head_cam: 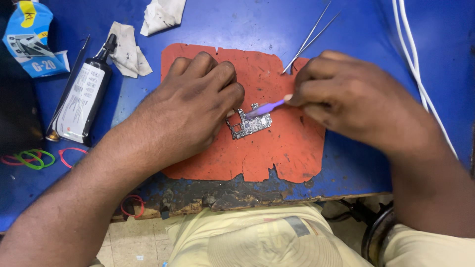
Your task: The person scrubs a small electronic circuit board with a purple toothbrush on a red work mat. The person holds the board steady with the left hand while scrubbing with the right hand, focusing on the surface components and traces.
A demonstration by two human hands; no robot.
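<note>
Here the left hand (198, 106), fingers curled, pins a small circuit board (250, 122) on the worn orange mat (287, 153). The right hand (346, 96) pinches a purple pry tool (267, 107), tip on the board; work appears mid-course. Tweezers (309, 37) lie just behind; the table edge (257, 195) runs near.

Left hand (198, 106) steadies a small circuit board (250, 122); right hand (356, 96) presses a purple tool (267, 107) on it.

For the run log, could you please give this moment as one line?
left hand steadies circuit board | right hand holds purple tool on it | orange mat beneath
</note>
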